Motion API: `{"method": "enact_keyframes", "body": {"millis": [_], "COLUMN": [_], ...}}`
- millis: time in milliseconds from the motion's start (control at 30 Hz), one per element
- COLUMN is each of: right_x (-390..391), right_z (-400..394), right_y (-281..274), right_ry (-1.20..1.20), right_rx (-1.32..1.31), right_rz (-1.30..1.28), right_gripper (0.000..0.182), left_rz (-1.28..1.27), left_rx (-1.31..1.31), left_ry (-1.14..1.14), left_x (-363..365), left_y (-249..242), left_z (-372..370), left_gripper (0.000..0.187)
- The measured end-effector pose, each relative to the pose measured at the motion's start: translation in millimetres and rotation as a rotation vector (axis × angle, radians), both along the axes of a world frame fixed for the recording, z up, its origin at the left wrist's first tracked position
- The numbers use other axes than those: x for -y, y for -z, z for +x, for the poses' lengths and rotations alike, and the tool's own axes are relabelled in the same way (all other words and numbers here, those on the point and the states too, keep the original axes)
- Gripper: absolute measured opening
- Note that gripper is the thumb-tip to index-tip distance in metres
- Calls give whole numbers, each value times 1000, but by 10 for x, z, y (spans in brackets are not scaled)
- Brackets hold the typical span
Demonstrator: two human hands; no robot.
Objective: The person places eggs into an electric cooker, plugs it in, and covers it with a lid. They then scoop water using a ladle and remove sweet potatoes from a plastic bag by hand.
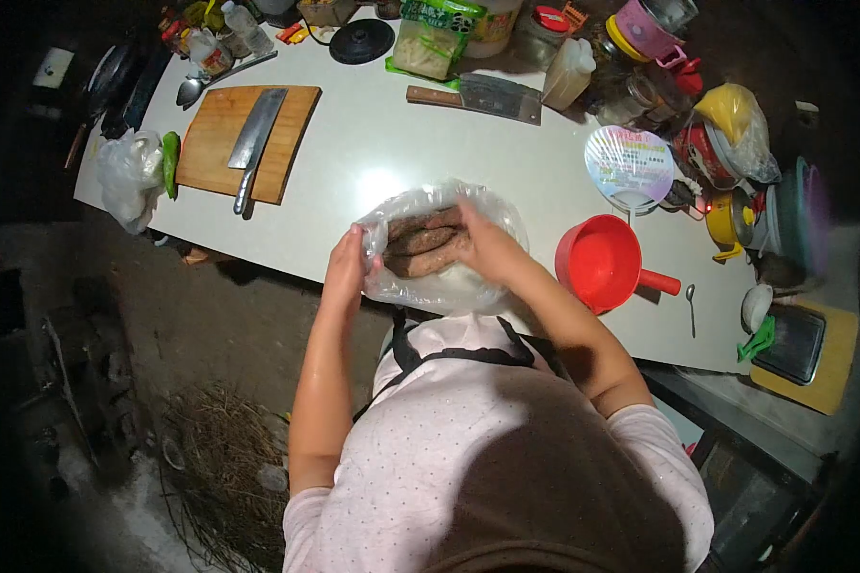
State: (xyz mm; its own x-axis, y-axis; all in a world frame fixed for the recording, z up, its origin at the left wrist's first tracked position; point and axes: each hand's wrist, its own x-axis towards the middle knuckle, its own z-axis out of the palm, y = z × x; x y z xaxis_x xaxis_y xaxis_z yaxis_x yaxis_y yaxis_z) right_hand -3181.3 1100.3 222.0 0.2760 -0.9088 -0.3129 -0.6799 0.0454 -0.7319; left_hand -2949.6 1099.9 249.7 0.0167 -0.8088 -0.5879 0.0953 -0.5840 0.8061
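Observation:
A clear plastic bag (497, 212) stands at the table's near edge, its mouth spread wide. Inside lie several thick, brown, earthy-looking root vegetables (420, 241). My left hand (348, 260) is closed on the bag's left rim, fingers outside and thumb tip toward the opening. My right hand (487, 250) reaches into the bag from the right, its fingers curled at the right ends of the roots and partly hidden there. A red plastic dipper (569, 263) sits just right of my right forearm.
On the left, a knife (258, 134) lies across a wooden cutting board (205, 143), beside a green pepper (170, 162) and a white plastic bag (129, 172). A cleaver (497, 98) lies at the back. To the right are a round fan (629, 162), a small spoon (692, 310) and crowded jars.

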Motion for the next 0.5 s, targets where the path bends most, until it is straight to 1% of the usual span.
{"method": "enact_keyframes", "body": {"millis": [33,100,133,200,233,267,300,333,367,400,433,467,500], "right_x": [59,163,191,204,176,136,89,44,-5,-61,-116,-163,-208], "right_z": [43,94,89,33,11,-16,-44,-62,-72,-79,-77,-66,-51], "right_y": [-136,-430,-446,-467,-513,-569,-626,-672,-708,-738,-766,-796,-824], "right_ry": [-1,393,394,437,398,398,362,327,329,231,132,134,-61], "right_rx": [-3,469,467,600,560,556,518,480,475,369,263,260,98], "right_rz": [4,-33,-30,-78,-79,-73,-24,25,27,3,-20,-17,-154], "right_gripper": [80,79,79,79,72,72,62,53,53,43,36,36,34], "left_rz": [4,-56,-53,-203,-194,-285,-376,-372,-528,-686,-667,-665,-636], "left_rx": [-3,67,65,204,202,339,475,471,680,887,902,898,873], "left_ry": [-1,235,235,177,176,109,42,43,100,158,211,213,247], "left_x": [-11,-19,-22,-56,-80,-102,-114,-139,-177,-195,-202,-201,-202], "left_y": [13,14,11,10,32,59,48,12,-53,-156,-267,-307,-333], "left_z": [34,133,136,114,121,124,116,124,142,146,119,69,11], "left_gripper": [43,44,44,43,43,47,53,53,60,69,74,74,73]}}
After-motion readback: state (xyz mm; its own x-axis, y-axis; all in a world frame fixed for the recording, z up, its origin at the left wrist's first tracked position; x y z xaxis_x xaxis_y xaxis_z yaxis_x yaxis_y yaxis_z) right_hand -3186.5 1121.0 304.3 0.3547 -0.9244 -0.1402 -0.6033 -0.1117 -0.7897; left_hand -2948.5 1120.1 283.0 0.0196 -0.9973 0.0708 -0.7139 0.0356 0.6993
